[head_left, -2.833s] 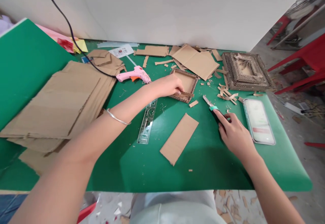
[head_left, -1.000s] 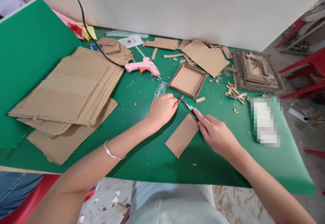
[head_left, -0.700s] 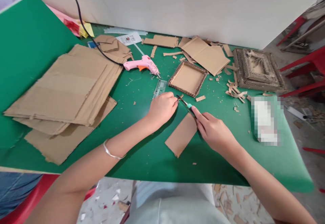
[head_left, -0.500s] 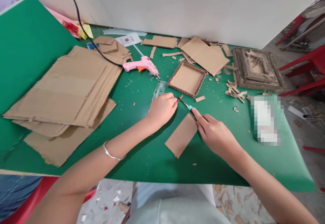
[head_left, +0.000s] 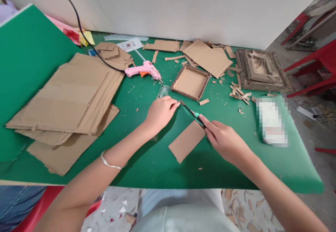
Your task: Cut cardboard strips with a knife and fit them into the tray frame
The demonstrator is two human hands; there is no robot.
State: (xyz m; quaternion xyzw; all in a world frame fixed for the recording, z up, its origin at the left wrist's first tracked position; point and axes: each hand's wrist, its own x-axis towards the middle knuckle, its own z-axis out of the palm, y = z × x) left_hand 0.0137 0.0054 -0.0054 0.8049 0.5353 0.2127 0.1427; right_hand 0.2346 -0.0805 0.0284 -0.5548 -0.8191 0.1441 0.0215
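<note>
Since the earliest frame, the left hand point(head_left: 159, 111) has come away from the shallow square cardboard tray point(head_left: 190, 82) toward the person, and the right hand point(head_left: 223, 139) has carried the slim utility knife with a teal slider point(head_left: 192, 113) leftward to meet it. Left fingers are curled, with thumb and forefinger pinched at the blade tip; whether a small scrap sits between them cannot be told. Right fingers are clenched around the knife handle, forefinger stretched along its back. The knife lies tilted between both hands, above the green table mat point(head_left: 147, 162) and just beyond the upper edge of the flat rectangular cardboard piece point(head_left: 186, 141), which rests on the mat beneath the right hand. A clear plastic ruler point(head_left: 162, 91) lies partly hidden under the left hand. Farther back are the pink hot-glue gun point(head_left: 143, 70) with its black cord, a stack of large corrugated cardboard sheets point(head_left: 68, 95) at left, and a layered cardboard frame point(head_left: 259, 70) at right.
</note>
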